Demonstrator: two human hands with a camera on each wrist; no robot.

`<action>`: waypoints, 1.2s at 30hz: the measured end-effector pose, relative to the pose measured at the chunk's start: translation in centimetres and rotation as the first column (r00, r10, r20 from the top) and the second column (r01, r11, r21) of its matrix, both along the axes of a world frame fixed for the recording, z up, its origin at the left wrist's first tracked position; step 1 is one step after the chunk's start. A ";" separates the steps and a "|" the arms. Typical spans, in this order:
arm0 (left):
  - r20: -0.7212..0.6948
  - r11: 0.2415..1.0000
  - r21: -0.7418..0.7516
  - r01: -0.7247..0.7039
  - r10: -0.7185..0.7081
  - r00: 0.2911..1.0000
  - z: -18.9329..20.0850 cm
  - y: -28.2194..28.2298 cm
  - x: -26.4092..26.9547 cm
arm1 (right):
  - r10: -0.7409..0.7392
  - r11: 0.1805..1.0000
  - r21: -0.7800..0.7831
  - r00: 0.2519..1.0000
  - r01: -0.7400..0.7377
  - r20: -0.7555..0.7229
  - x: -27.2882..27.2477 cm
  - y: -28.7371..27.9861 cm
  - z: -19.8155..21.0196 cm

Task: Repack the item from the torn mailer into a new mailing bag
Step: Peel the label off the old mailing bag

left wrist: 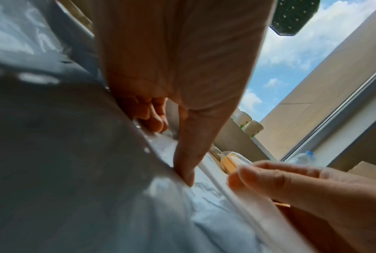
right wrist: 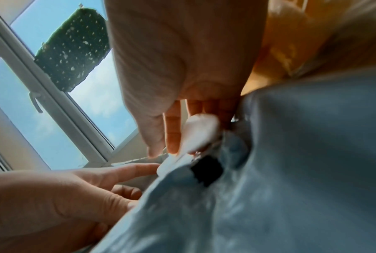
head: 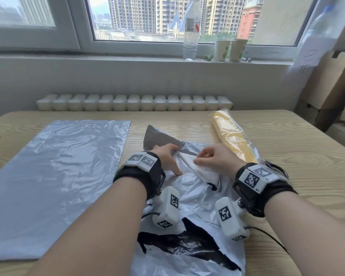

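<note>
The torn mailer [head: 191, 198], grey outside and black inside, lies crumpled at the table's front centre. A white soft item [head: 204, 173] sticks out of its tear. My right hand [head: 217, 160] pinches this white item [right wrist: 201, 133] between thumb and fingers. My left hand [head: 167, 158] grips the mailer's far flap with curled fingers, and its thumb [left wrist: 189, 154] presses the grey film [left wrist: 74, 171] down. A new grey mailing bag [head: 54, 176] lies flat to the left, untouched.
A long yellow package in clear plastic [head: 231, 140] lies on the wooden table [head: 307, 166] just right of my right hand. A water bottle [head: 190, 36] and two paper cups [head: 229, 49] stand on the window sill. Cardboard [head: 327, 86] leans at the far right.
</note>
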State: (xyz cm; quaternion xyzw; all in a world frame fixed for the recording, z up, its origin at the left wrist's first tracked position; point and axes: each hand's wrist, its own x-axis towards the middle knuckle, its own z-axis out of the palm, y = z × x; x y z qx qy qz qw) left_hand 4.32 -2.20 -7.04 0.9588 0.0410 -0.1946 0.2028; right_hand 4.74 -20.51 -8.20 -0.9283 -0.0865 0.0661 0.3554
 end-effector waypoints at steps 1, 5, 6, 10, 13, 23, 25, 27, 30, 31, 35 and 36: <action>-0.007 1.000 0.021 0.000 0.000 1.000 0.2 -0.1 0.0 | 0.007 0.999 0.036 1.000 -0.007 0.002 -0.1 -0.1 0.0; -0.047 0.998 0.019 0.055 -0.054 0.997 1.7 -0.3 -0.2 | 0.053 0.998 0.048 0.998 -0.052 -0.027 -0.4 -0.1 0.4; -0.059 0.998 -0.011 0.057 -0.058 0.997 2.1 -0.2 -0.3 | 0.060 0.998 0.027 0.997 -0.059 -0.042 -0.5 0.0 0.4; 0.173 0.985 -0.082 -0.151 0.163 0.971 2.6 1.7 -0.4 | 0.059 0.996 -0.058 0.996 -0.063 -0.063 -0.8 0.5 0.5; 0.329 0.930 -0.030 -0.368 0.356 0.874 2.5 3.0 -0.8 | 0.055 0.992 -0.106 0.995 -0.064 -0.085 -1.2 1.1 0.9; 0.187 0.986 0.062 -0.154 0.140 0.972 1.0 3.5 -3.5 | 0.116 0.970 -0.194 0.981 -0.145 -0.154 -3.7 1.7 2.4; 0.137 0.987 0.114 -0.116 0.100 0.986 1.6 3.6 -4.3 | 0.132 0.956 -0.235 0.974 -0.174 -0.184 -4.3 1.6 2.8; 0.052 0.977 0.210 -0.039 0.029 0.998 2.3 3.6 -5.4 | 0.154 0.938 -0.273 0.962 -0.214 -0.226 -5.0 1.5 3.2; -0.060 0.932 0.356 0.065 -0.046 0.997 3.2 3.8 -6.8 | 0.200 0.920 -0.270 0.932 -0.285 -0.303 -5.9 1.5 3.4; -0.087 0.917 0.390 0.089 -0.059 0.994 3.3 3.8 -7.2 | 0.219 0.917 -0.255 0.920 -0.308 -0.325 -6.2 1.6 3.4; 0.080 0.916 0.402 -0.013 -0.021 0.997 3.8 3.1 -7.1 | 0.253 0.902 -0.252 0.902 -0.350 -0.349 -7.1 1.9 3.1; 0.173 0.940 0.336 -0.054 -0.006 0.985 4.0 2.5 -6.9 | 0.255 0.901 -0.252 0.902 -0.352 -0.348 -7.2 2.0 3.1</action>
